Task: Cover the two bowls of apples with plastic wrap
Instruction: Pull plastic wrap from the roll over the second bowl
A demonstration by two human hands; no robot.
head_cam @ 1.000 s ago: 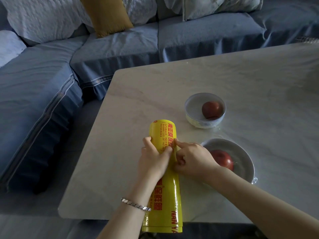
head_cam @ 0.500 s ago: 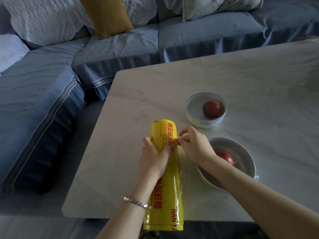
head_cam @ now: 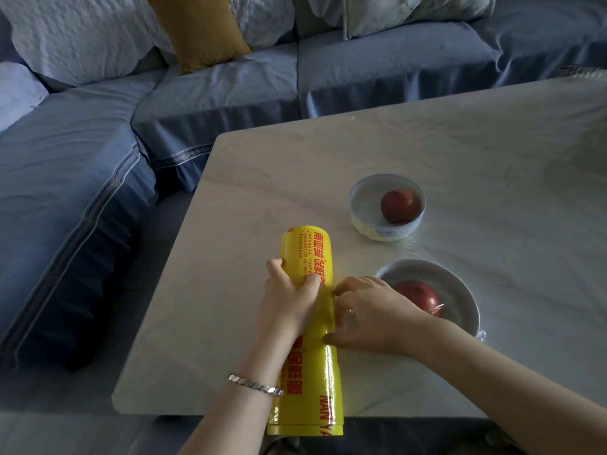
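Note:
A yellow plastic wrap roll (head_cam: 307,247) with red print lies on the marble table (head_cam: 460,152), pointing away from me, its near end past the table's front edge. My left hand (head_cam: 289,300) grips the roll from the left at its middle. My right hand (head_cam: 371,313) presses fingertips and thumb against the roll's right side, pinching at the film there. A small white bowl (head_cam: 361,205) with a red apple (head_cam: 399,205) stands further back on the right. A wider white bowl (head_cam: 460,300) holds another red apple (head_cam: 420,295), just right of my right hand and partly hidden by it.
A blue sofa (head_cam: 82,178) wraps around the table's left and far sides, with a mustard cushion (head_cam: 200,27) and pale pillows on it. A bit of shiny film shows on the table between the bowls. The table's left corner sits close to the sofa.
My right hand had lifted its fingers in a pinch above the roll half a second ago; now it is back down against the roll's right side. The left hand and roll stayed put.

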